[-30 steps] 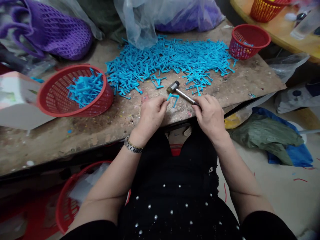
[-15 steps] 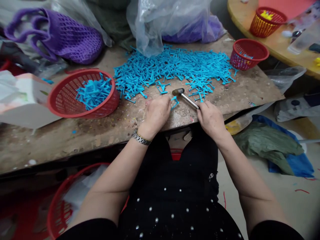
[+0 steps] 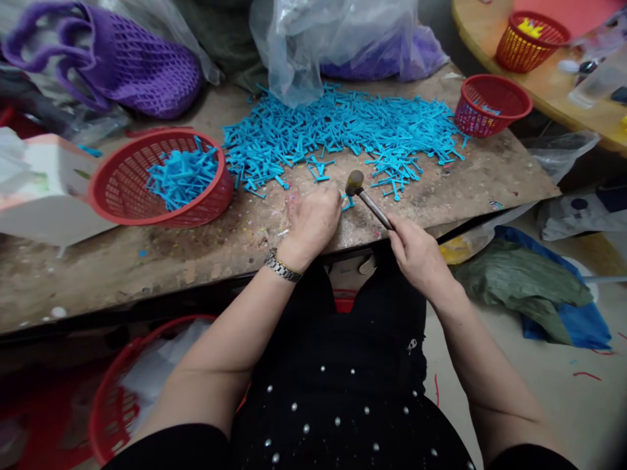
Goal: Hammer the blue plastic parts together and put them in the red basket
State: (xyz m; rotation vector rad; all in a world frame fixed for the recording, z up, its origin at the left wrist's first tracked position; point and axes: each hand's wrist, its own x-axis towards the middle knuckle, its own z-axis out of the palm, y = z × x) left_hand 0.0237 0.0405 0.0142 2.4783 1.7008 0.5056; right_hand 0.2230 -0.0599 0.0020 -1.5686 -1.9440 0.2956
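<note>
My right hand (image 3: 416, 251) is closed round the handle of a small hammer (image 3: 375, 209). The hammer's rounded head is raised just right of a blue plastic piece (image 3: 348, 203) near the bench's front edge. My left hand (image 3: 318, 219), a watch on its wrist, is closed with its fingertips pinching that piece against the bench; most of the fingers are hidden behind the back of the hand. Beyond both hands spreads a large heap of thin blue plastic pieces (image 3: 343, 127), with a few lying loose close to my left hand.
A red basket (image 3: 161, 219) partly filled with blue pieces stands left on the worn bench (image 3: 186, 261). Another red basket (image 3: 494, 127) sits at the back right. Plastic bags (image 3: 294, 52) and a purple mesh bag (image 3: 137, 72) line the back. A tissue box (image 3: 63, 189) stands far left.
The hammer's head has lifted and tilted in my right hand. My left hand has shifted slightly right, staying on the blue piece.
</note>
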